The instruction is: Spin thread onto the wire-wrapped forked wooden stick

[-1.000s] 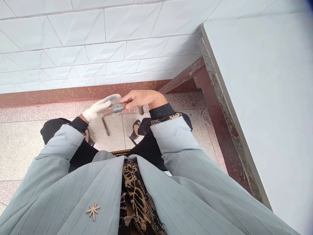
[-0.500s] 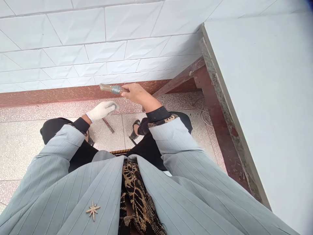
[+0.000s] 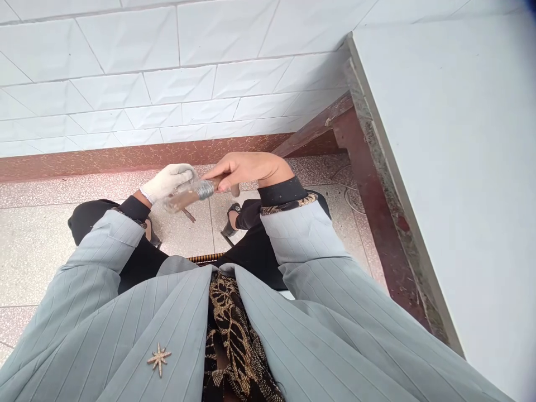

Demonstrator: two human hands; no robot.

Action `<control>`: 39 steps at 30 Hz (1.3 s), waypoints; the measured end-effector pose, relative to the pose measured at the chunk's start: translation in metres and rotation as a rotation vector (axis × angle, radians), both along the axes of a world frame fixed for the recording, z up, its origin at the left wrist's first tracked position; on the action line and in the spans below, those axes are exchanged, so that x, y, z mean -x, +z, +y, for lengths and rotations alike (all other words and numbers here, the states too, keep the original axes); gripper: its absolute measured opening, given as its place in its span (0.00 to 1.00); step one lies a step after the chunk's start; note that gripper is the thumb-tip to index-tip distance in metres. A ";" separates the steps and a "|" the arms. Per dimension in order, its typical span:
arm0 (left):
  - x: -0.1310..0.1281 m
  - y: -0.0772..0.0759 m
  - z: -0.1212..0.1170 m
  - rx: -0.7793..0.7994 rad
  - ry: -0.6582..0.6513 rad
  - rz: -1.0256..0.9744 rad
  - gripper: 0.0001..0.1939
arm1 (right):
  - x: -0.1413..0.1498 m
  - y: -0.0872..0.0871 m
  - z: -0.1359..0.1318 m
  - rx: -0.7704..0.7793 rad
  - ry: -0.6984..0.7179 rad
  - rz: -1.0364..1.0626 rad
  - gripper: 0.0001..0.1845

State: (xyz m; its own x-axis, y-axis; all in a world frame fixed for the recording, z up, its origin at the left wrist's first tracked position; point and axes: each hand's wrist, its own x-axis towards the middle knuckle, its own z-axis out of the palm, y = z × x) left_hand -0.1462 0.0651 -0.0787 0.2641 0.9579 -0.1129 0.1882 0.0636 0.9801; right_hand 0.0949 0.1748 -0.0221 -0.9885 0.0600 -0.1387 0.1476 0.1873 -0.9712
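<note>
My right hand (image 3: 245,169) is closed around a wooden stick (image 3: 188,196) with wire (image 3: 205,190) wound round it. The stick slants down to the left, and its far end is smeared by motion. A rounded end shows under my palm. Just left of it is my left hand (image 3: 170,181), in a whitish knitted glove, with fingers curled in. Whatever may be inside those fingers is hidden. On the floor below the stick lies a short brown rod (image 3: 189,216), partly covered from view.
A white-tiled wall (image 3: 180,84) with a reddish-brown skirting (image 3: 104,162) rises ahead. At right stands a white-topped table (image 3: 444,139) on a dark red frame (image 3: 364,167). A pale cord (image 3: 349,198) lies on the speckled floor (image 3: 37,245) beside it. My knees flank the work area.
My right hand has turned, swinging the stick's wire-bound end downward and towards me. My left hand has risen slightly and shifted a little left, still curled.
</note>
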 end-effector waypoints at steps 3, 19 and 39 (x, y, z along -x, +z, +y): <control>0.000 -0.001 0.000 -0.050 0.018 -0.122 0.15 | -0.003 0.005 0.004 0.012 -0.484 0.241 0.22; 0.009 0.028 -0.004 -0.090 -0.051 0.287 0.08 | 0.013 0.002 -0.006 -0.548 0.214 -0.426 0.13; 0.010 0.035 -0.007 -0.138 -0.130 0.374 0.11 | 0.020 -0.008 -0.004 -0.882 -0.190 -0.656 0.13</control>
